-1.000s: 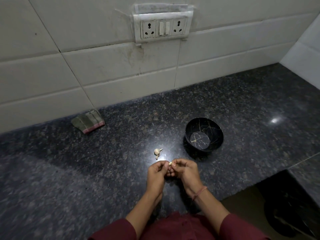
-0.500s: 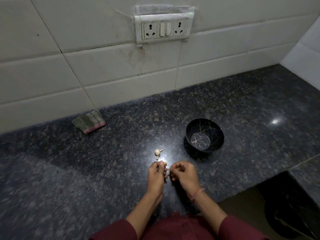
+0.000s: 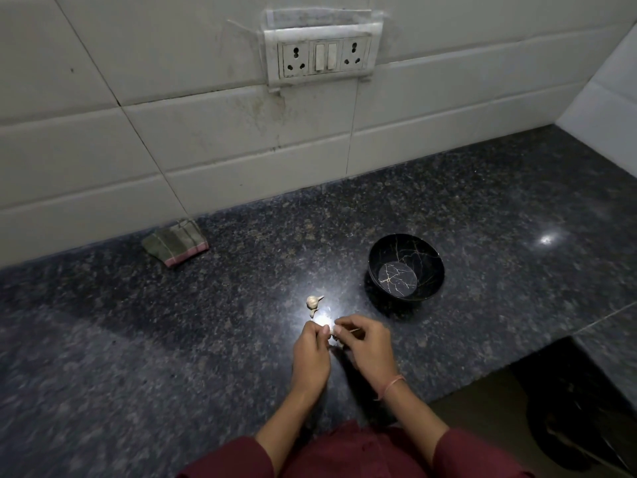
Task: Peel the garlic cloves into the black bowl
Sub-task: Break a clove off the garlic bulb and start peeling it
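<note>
Low over the dark granite counter [image 3: 172,339], my left hand [image 3: 312,357] and my right hand [image 3: 370,346] meet fingertip to fingertip. Both pinch one small pale garlic clove [image 3: 330,330], mostly hidden by the fingers. A thin strip of skin sticks out from my right fingertips. A garlic piece [image 3: 313,301] with a short stem lies on the counter just beyond my left hand. The black bowl [image 3: 431,267], patterned with gold crack lines, stands to the right of the garlic and holds nothing I can see.
A folded cloth [image 3: 175,241] lies at the foot of the tiled wall at the back left. A socket and switch plate [image 3: 324,56] is on the wall. The counter's front edge drops away at the lower right, with a dark opening [image 3: 568,408] below.
Both hands have sunk slightly toward the counter and stayed together on the clove. My right fingers have pulled a little to the right, drawing skin off.
</note>
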